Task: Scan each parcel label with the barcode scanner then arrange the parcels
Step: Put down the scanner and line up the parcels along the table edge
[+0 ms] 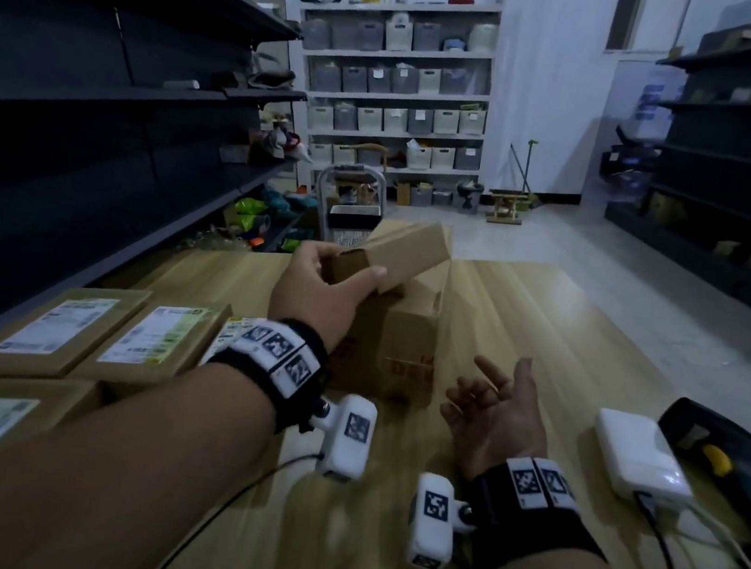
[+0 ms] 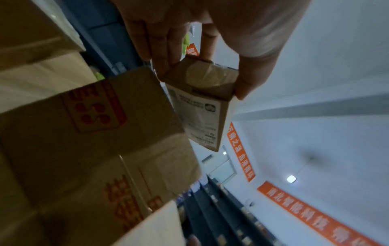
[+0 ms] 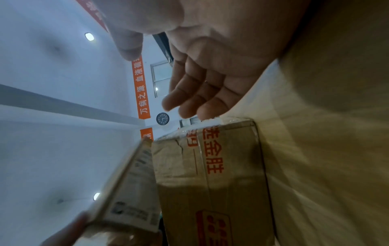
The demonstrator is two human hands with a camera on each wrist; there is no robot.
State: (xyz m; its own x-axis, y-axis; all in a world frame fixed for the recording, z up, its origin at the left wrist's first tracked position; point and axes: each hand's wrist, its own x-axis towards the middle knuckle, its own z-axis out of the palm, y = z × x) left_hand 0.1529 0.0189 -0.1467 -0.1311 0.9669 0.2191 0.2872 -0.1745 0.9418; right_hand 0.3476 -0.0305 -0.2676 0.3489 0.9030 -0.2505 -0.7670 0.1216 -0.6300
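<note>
Labelled parcel, left hand grip

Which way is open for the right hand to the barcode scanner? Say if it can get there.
Probably yes. The right hand is empty, palm up over the table; the barcode scanner lies to its right, with only the white adapter block between them, low enough to reach over.

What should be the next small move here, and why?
Probably the empty right hand should reach for the black barcode scanner on the wooden table: the left hand holds the small brown cardboard parcel lifted, its white label facing down.
</note>
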